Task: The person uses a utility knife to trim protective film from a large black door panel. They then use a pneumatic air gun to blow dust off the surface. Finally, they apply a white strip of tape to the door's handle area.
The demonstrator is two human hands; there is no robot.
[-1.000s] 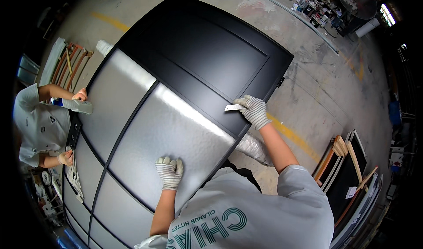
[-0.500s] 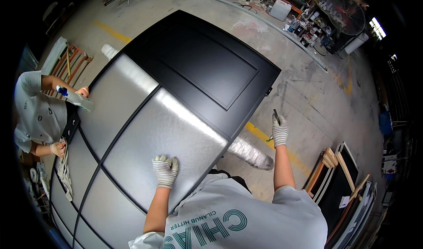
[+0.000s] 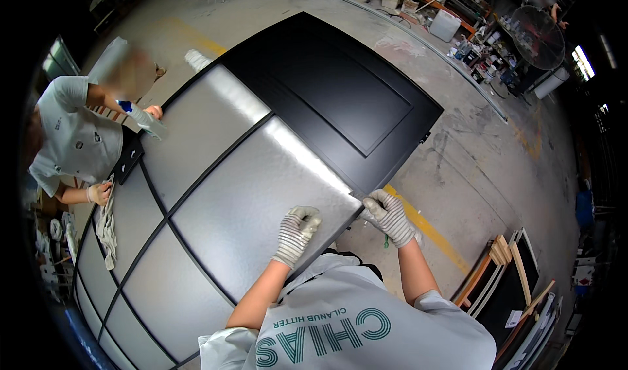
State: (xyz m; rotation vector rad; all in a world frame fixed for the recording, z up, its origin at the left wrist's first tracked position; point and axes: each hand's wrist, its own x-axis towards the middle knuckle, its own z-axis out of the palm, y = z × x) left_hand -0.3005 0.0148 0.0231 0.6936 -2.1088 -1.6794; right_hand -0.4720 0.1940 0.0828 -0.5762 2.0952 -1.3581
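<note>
A large black framed door panel (image 3: 327, 85) lies flat in front of me, its silvery panes (image 3: 255, 187) divided by dark bars (image 3: 203, 181). My left hand (image 3: 297, 234), in a striped work glove, is over the nearest pane with its fingers curled in; whatever they may hold is hidden. At the panel's near right edge, by the pane's corner, my gloved right hand (image 3: 391, 219) is closed. It grips a slim dark tool, mostly covered by the fingers. A bit of green (image 3: 386, 241) shows below that hand.
Across the panel at left, a person (image 3: 82, 128) holds a spray bottle (image 3: 147, 123) and a pale cloth (image 3: 106, 232). A plastic-wrapped support (image 3: 197, 60) pokes out beneath the far edge. Frames and wood strips (image 3: 517, 272) lean at right; a large fan (image 3: 538, 37) stands among clutter behind.
My right hand has swung in from beyond the panel to its edge, bringing the slim tool. My left hand has curled its fingers and shifted toward the near edge. The view has turned slightly.
</note>
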